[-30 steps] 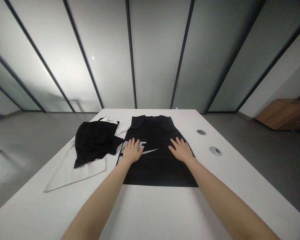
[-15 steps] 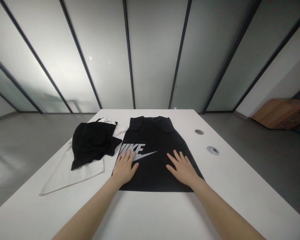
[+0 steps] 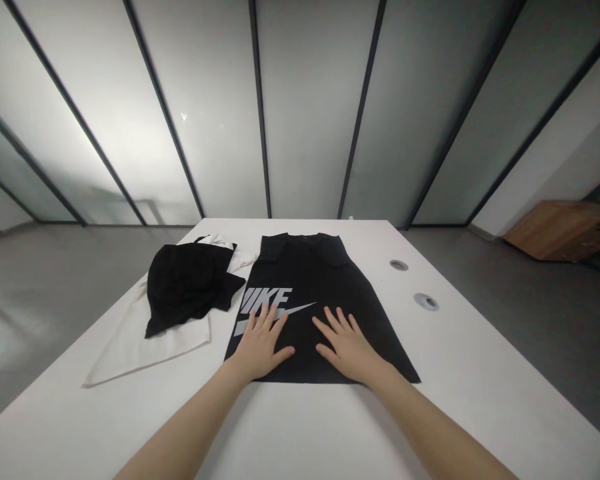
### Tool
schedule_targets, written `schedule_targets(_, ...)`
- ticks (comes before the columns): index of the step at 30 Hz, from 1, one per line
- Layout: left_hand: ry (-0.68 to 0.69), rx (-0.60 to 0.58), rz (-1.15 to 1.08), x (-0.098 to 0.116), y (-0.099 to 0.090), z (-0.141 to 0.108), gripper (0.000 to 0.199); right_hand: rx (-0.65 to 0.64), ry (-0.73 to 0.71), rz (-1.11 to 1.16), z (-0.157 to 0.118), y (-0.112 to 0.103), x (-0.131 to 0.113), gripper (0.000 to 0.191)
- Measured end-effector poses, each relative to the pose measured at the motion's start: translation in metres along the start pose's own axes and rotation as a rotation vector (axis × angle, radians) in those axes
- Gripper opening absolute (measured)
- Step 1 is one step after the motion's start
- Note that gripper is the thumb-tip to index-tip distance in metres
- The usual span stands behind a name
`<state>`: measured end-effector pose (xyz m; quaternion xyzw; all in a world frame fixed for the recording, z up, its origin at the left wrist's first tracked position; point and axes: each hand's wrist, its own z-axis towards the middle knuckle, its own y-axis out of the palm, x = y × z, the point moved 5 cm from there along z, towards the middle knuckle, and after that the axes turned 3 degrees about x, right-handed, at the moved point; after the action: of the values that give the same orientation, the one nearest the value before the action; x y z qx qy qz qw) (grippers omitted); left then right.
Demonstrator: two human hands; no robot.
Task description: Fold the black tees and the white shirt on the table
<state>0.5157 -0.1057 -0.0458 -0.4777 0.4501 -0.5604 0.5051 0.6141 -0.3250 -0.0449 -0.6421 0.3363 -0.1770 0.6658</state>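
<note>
A black shirt (image 3: 307, 280) with a pale NIKE print and swoosh lies flat on the white table (image 3: 300, 427), its sleeves folded in and its neck at the far end. My left hand (image 3: 263, 343) rests palm down on the lower left of the shirt, fingers spread, covering part of the print. On the lower right of the shirt, my right hand (image 3: 347, 347) also lies palm down with its fingers apart. Neither hand holds anything.
A crumpled black garment (image 3: 185, 283) lies at the left on top of white cloth (image 3: 140, 347). Two round grommets (image 3: 399, 265) (image 3: 426, 302) sit in the table's right side. Beyond are frosted glass panels (image 3: 310, 107) and, on the floor at the right, a wooden cabinet (image 3: 555, 230).
Both hands have moved inward over the shirt, closer together and slightly nearer to me. More of the print at the left and the lower right corner of the shirt now show.
</note>
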Motion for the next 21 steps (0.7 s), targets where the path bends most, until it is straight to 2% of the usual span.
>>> schedule_targets(2, 0.035, -0.028, -0.029, 0.007, 0.001, -0.004, 0.088, -0.061, -0.020, 0.030, -0.004, 0.000, -0.005, 0.076)
schedule_targets(6, 0.004, -0.113, -0.054, 0.017, -0.003, -0.010, 0.093, -0.146, 0.002, 0.082, -0.013, -0.005, 0.005, 0.092)
schedule_targets(11, -0.018, -0.188, -0.107, 0.020, -0.019, -0.024, 0.108, -0.253, 0.033, 0.146, -0.036, -0.015, 0.023, 0.115)
schedule_targets(13, -0.003, -0.223, -0.144, 0.020, -0.026, -0.029, 0.102, -0.282, 0.031, 0.170, -0.045, -0.024, 0.026, 0.120)
schedule_targets(15, -0.012, -0.213, -0.183, 0.019, -0.033, -0.029, 0.080, -0.301, 0.028, 0.201, -0.050, -0.035, 0.027, 0.109)
schedule_targets(17, -0.071, -0.119, -0.193, 0.018, -0.038, -0.021, 0.058, -0.237, 0.061, 0.239, -0.045, -0.045, 0.028, 0.084)
schedule_targets(19, -0.147, 0.001, -0.156, 0.016, -0.038, -0.010, 0.053, -0.071, 0.089, 0.247, -0.031, -0.052, 0.029, 0.064)
schedule_targets(21, -0.197, 0.071, -0.090, 0.014, -0.029, 0.001, 0.058, 0.089, 0.091, 0.186, -0.016, -0.048, 0.031, 0.060)
